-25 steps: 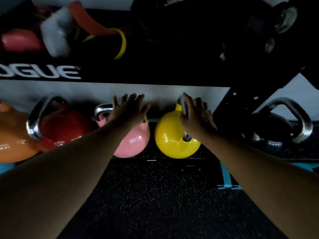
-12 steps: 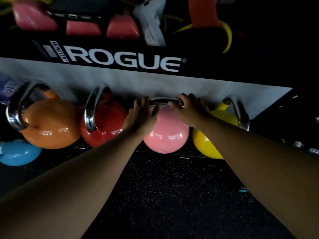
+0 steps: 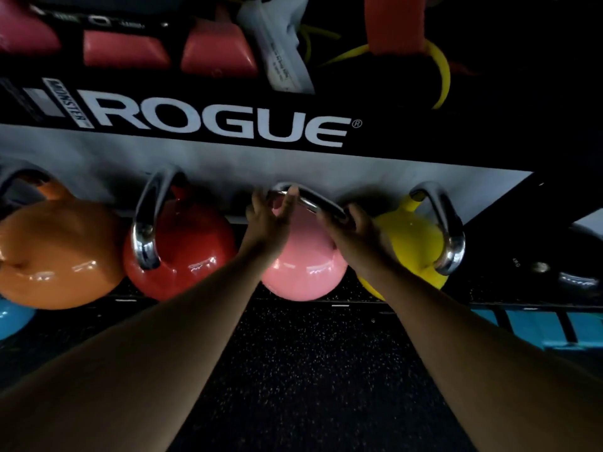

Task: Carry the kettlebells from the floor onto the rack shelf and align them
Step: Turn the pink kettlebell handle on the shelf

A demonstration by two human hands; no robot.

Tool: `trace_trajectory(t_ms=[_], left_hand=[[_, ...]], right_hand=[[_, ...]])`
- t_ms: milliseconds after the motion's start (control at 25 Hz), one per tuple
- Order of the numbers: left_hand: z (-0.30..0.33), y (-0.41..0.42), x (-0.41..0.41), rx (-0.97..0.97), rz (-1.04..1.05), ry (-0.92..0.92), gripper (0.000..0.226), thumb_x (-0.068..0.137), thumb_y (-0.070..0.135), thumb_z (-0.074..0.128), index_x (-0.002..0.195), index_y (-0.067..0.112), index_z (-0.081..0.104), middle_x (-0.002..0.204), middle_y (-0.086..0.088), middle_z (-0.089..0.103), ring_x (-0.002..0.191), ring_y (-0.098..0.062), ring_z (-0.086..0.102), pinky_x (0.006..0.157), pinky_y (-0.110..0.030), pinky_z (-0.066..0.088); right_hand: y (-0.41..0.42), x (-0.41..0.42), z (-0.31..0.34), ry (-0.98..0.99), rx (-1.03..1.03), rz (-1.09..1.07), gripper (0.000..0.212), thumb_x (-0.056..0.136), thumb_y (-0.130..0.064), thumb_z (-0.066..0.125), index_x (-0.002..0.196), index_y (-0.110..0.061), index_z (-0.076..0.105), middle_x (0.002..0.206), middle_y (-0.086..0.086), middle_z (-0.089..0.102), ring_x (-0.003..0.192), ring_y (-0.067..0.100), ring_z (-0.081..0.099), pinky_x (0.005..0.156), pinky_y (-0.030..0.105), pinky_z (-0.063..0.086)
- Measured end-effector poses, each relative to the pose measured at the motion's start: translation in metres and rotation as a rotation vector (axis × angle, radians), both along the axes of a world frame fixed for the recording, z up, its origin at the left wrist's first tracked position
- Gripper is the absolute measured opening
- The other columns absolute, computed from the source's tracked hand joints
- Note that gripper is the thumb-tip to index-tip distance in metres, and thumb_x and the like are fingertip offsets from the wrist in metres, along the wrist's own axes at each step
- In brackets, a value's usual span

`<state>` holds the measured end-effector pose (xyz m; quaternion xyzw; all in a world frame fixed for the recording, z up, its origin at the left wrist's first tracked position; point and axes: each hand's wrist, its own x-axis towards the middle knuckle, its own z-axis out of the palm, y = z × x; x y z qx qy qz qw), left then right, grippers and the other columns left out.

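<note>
A pink kettlebell (image 3: 305,272) stands on the low rack shelf (image 3: 352,300) between a red kettlebell (image 3: 192,256) and a yellow kettlebell (image 3: 411,243). Both my hands grip its steel handle: my left hand (image 3: 269,223) at the handle's left end, my right hand (image 3: 354,228) at its right end. An orange kettlebell (image 3: 55,252) sits at the far left of the row. The handle is turned at a slant, its right end nearer to me.
A black crossbar with white ROGUE lettering (image 3: 215,122) runs just above the kettlebells; pink blocks and bands lie on the shelf over it. A blue kettlebell (image 3: 13,318) shows at the lower left. Dark speckled rubber floor (image 3: 310,370) lies in front.
My right hand came off the yellow kettlebell and joined my left on the pink one's handle. The handle has since turned slightly and the view has drawn a little closer.
</note>
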<state>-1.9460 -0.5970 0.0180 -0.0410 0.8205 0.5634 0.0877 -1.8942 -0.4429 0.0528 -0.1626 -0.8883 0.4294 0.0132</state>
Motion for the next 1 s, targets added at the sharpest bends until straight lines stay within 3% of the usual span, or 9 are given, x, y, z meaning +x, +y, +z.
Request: trace_trajectory(t_ms=[120, 280, 360, 440, 520, 640, 760, 880, 1000], left_hand=[[0.002, 0.018, 0.005, 0.078, 0.098, -0.017, 0.069, 0.088, 0.068, 0.035, 0.140, 0.022, 0.031, 0.148, -0.013, 0.033, 0.131, -0.031, 0.041, 0.097, -0.035, 0.031], [0.017, 0.016, -0.026, 0.092, -0.096, -0.031, 0.058, 0.100, 0.050, 0.024, 0.149, 0.017, 0.026, 0.157, -0.009, 0.026, 0.140, -0.011, 0.025, 0.105, -0.026, 0.019], [0.015, 0.023, -0.021, 0.127, -0.124, -0.010, 0.059, 0.100, 0.052, 0.025, 0.147, 0.016, 0.029, 0.155, -0.009, 0.030, 0.142, -0.019, 0.028, 0.109, -0.028, 0.020], [0.012, 0.031, -0.008, 0.198, -0.063, 0.003, 0.057, 0.097, 0.057, 0.025, 0.136, 0.017, 0.037, 0.139, -0.008, 0.044, 0.128, -0.025, 0.044, 0.105, -0.038, 0.034], [0.013, 0.032, -0.014, 0.229, -0.040, 0.000, 0.052, 0.099, 0.054, 0.025, 0.134, 0.018, 0.041, 0.134, -0.006, 0.047, 0.124, -0.021, 0.047, 0.105, -0.037, 0.035], [0.019, 0.027, -0.035, 0.239, -0.096, -0.053, 0.054, 0.102, 0.044, 0.023, 0.145, 0.013, 0.034, 0.152, -0.007, 0.037, 0.140, -0.018, 0.033, 0.115, -0.028, 0.022], [0.019, 0.027, -0.042, 0.354, -0.133, -0.118, 0.055, 0.103, 0.042, 0.024, 0.148, 0.011, 0.032, 0.156, -0.009, 0.033, 0.144, -0.017, 0.028, 0.120, -0.034, 0.018], [0.020, 0.025, -0.039, 0.349, -0.141, -0.128, 0.054, 0.103, 0.043, 0.024, 0.148, 0.014, 0.032, 0.155, -0.009, 0.034, 0.143, -0.018, 0.030, 0.120, -0.037, 0.020], [0.026, 0.025, -0.043, 0.356, -0.146, -0.143, 0.053, 0.104, 0.040, 0.023, 0.149, 0.012, 0.028, 0.157, -0.009, 0.029, 0.145, -0.019, 0.026, 0.120, -0.035, 0.018]], right_hand=[[0.003, -0.004, 0.007, 0.000, -0.266, -0.008, 0.029, 0.078, -0.053, 0.068, 0.083, -0.025, 0.061, 0.089, 0.007, 0.071, 0.089, 0.032, 0.067, 0.070, 0.047, 0.052], [-0.029, 0.013, -0.010, 0.129, -0.274, -0.117, 0.027, 0.086, -0.049, 0.062, 0.098, -0.025, 0.062, 0.083, -0.004, 0.064, 0.074, 0.018, 0.058, 0.063, 0.036, 0.045], [-0.024, 0.019, -0.013, 0.133, -0.415, -0.120, 0.026, 0.086, -0.048, 0.065, 0.101, -0.027, 0.062, 0.080, -0.007, 0.064, 0.068, 0.013, 0.057, 0.058, 0.030, 0.043], [-0.018, 0.018, -0.014, 0.150, -0.526, -0.087, 0.025, 0.088, -0.044, 0.066, 0.106, -0.027, 0.063, 0.079, -0.010, 0.065, 0.062, 0.004, 0.058, 0.052, 0.022, 0.043], [-0.025, 0.015, -0.016, 0.164, -0.553, -0.064, 0.031, 0.093, -0.042, 0.060, 0.122, -0.030, 0.059, 0.090, -0.006, 0.065, 0.070, 0.005, 0.058, 0.057, 0.019, 0.044], [-0.049, 0.008, -0.015, 0.148, -0.652, -0.043, 0.036, 0.102, -0.038, 0.043, 0.137, -0.030, 0.051, 0.099, -0.010, 0.068, 0.077, 0.003, 0.063, 0.066, 0.020, 0.052], [-0.060, 0.001, -0.014, 0.132, -0.714, -0.090, 0.037, 0.102, -0.038, 0.042, 0.138, -0.034, 0.049, 0.093, -0.015, 0.072, 0.075, -0.003, 0.065, 0.066, 0.016, 0.054], [-0.065, 0.003, -0.013, 0.118, -0.748, -0.127, 0.037, 0.101, -0.040, 0.043, 0.138, -0.035, 0.049, 0.108, -0.007, 0.072, 0.085, 0.003, 0.067, 0.068, 0.019, 0.053], [-0.067, -0.003, -0.011, 0.137, -0.708, -0.142, 0.036, 0.102, -0.042, 0.040, 0.136, -0.035, 0.049, 0.099, -0.011, 0.071, 0.071, -0.006, 0.065, 0.065, 0.019, 0.052]])
